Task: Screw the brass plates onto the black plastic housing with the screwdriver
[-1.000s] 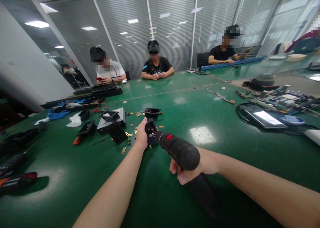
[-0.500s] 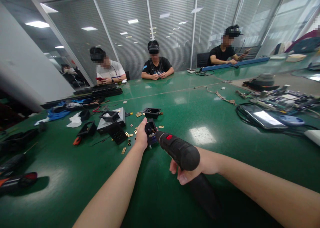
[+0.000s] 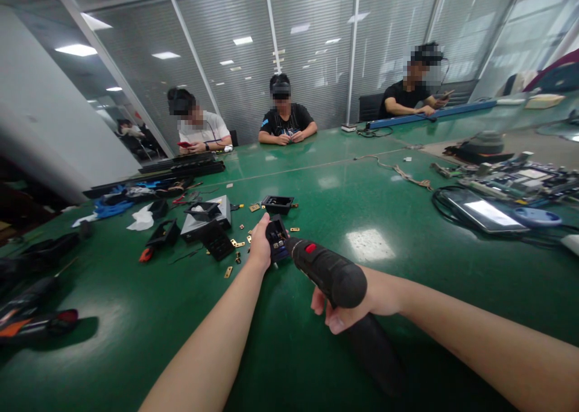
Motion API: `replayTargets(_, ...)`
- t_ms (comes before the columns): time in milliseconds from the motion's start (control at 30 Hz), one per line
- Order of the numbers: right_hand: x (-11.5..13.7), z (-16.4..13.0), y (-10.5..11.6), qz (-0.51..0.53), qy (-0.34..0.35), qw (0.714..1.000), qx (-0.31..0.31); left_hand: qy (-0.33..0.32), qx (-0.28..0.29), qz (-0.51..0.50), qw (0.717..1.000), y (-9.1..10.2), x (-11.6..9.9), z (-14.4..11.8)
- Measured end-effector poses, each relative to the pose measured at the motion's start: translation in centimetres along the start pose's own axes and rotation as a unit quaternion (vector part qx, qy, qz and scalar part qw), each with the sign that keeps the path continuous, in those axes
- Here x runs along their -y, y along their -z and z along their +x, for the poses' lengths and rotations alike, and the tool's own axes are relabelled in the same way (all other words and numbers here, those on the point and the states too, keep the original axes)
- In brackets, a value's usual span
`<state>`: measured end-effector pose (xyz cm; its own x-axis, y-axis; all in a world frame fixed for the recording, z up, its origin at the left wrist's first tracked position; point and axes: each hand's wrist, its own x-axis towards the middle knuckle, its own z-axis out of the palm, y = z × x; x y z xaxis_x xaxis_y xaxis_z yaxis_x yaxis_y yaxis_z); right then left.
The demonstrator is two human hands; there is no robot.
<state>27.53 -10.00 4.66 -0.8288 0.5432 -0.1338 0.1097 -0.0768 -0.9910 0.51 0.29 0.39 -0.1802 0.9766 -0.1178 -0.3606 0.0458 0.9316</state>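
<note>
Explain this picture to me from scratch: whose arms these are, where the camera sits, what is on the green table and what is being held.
The camera sits on a person's head, looking forward and down, so both bare arms belong to that person. The left hand steadies a small black housing with brass parts inside, on the green table. The right hand closes its grip on a black electric screwdriver with a red switch, its tip at the housing. Scattered near the left hand are more black housings, small brass pieces and a white cloth. To the right lie circuit boards and a phone. Three other people sit on the far side.
</note>
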Motion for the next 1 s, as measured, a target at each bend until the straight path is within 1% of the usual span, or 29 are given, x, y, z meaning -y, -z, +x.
replayTargets(200, 0.16, 0.08, -0.09, 0.001, 0.009, 1.0, 0.004, -0.001, 0.004, 0.002, 1.0, 0.08, 0.07, 0.11)
replayTargets(300, 0.24, 0.02, -0.09, 0.001, 0.008, 1.0, 0.006, -0.002, 0.007, 0.004, 1.0, 0.08, 0.07, 0.1)
replayTargets(700, 0.52, -0.15, -0.12, 0.007, -0.011, 1.0, -0.002, -0.003, -0.009, 0.009, 1.0, 0.03, 0.15, 0.22)
replayTargets(833, 0.6, -0.03, -0.04, 0.007, -0.003, 1.0, 0.004, -0.001, -0.008, 0.005, 1.0, -0.13, -0.05, 0.11)
replayTargets(1000, 0.43, 0.21, -0.06, 0.01, -0.01, 1.0, 0.0, 0.005, 0.0, 0.005, 1.0, -0.12, -0.13, 0.11)
